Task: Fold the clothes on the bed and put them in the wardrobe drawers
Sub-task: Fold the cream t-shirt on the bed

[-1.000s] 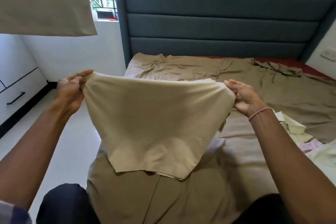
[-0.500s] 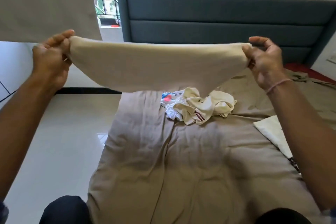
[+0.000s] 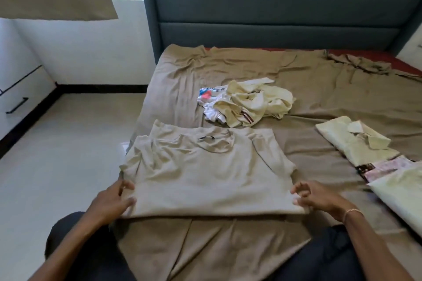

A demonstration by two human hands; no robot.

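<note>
Pinching beige T-shirt (image 3: 205, 180) edges, left hand (image 3: 114, 198), right hand (image 3: 315, 196), loosely curled

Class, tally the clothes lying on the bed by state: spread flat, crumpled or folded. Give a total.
Spread flat: 1, the beige T-shirt
Crumpled: 2, the white printed garment and the cream striped garment
Folded: 3, the collared shirt, the pink patterned piece, the pale piece at the right edge
Total: 6

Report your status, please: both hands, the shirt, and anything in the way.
Left hand, right hand pinch hem corners. Beige T-shirt flat on tan bedsheet, unfolded. Crumpled cream clothes pile just beyond collar.
</note>
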